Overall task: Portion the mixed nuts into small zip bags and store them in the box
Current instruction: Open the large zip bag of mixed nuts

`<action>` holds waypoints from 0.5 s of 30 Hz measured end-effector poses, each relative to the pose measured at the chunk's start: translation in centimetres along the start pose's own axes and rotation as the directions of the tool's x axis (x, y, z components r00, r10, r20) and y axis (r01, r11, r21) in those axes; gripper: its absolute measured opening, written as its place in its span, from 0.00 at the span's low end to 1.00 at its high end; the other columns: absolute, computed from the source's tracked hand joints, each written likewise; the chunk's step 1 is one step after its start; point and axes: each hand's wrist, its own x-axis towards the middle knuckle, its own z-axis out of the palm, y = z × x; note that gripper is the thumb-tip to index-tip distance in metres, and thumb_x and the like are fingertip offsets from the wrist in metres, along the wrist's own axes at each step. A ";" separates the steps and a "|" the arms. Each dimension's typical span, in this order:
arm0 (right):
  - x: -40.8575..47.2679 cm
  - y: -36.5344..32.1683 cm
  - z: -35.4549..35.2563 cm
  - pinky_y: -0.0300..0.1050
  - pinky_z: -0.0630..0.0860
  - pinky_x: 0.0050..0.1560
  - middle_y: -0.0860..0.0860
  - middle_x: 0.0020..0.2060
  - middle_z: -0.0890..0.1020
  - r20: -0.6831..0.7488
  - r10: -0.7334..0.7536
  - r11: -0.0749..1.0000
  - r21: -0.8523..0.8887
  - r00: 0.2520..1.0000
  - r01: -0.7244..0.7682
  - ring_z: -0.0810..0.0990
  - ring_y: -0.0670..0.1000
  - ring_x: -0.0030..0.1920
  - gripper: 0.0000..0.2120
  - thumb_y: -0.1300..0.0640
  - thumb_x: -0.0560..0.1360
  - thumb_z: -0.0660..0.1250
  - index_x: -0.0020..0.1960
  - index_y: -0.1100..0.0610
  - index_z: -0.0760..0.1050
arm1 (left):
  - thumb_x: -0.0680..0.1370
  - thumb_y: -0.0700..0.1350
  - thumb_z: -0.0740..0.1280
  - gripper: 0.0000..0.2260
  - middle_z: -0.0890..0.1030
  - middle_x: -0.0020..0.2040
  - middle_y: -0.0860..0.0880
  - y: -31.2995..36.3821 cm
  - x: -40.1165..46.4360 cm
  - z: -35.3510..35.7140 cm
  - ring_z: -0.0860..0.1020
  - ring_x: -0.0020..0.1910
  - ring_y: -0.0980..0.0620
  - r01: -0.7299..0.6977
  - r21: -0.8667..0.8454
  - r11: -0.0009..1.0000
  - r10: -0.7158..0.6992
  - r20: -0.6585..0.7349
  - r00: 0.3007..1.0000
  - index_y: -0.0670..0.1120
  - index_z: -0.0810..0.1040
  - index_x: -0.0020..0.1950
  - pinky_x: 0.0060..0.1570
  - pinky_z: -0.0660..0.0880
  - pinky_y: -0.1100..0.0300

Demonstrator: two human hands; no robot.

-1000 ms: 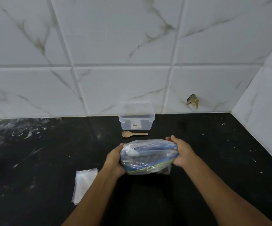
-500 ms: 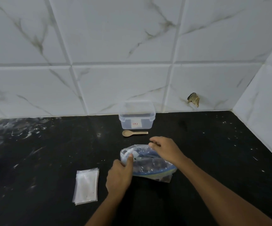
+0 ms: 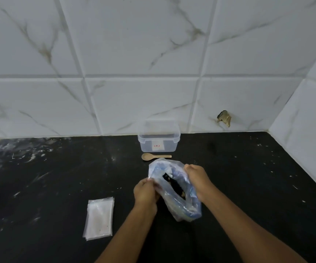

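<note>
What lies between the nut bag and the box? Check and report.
Only the wooden spoon lies on the black counter between the nut bag, held by both hands, and the clear plastic box. The box's top appears open, though that is hard to tell.

Small white label with a red mark on the clear box (image 3: 158, 140), lettering too small to read

Both my bare forearms reach forward from the lower edge, converging toward the middle. My left hand (image 3: 146, 192) is curled, knuckles up, fingers and thumb pinching the near rim of the crinkled clear-and-blue plastic bag (image 3: 180, 205). My right hand (image 3: 198, 177) is curled too, its grip closed on the opposite rim, wrist bent slightly inward.
</note>
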 end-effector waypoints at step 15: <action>-0.1 2.6 -2.6 0.51 0.79 0.52 0.52 0.45 0.81 -0.119 -0.005 0.887 -0.459 0.993 -0.050 0.80 0.51 0.46 0.06 0.56 0.76 0.62 0.51 0.55 0.77 | 0.81 0.57 0.63 0.23 0.75 0.62 0.41 1.1 2.8 -1.6 0.77 0.57 0.44 -0.182 0.579 0.795 0.174 0.071 0.982 0.43 0.67 0.68 0.55 0.76 0.50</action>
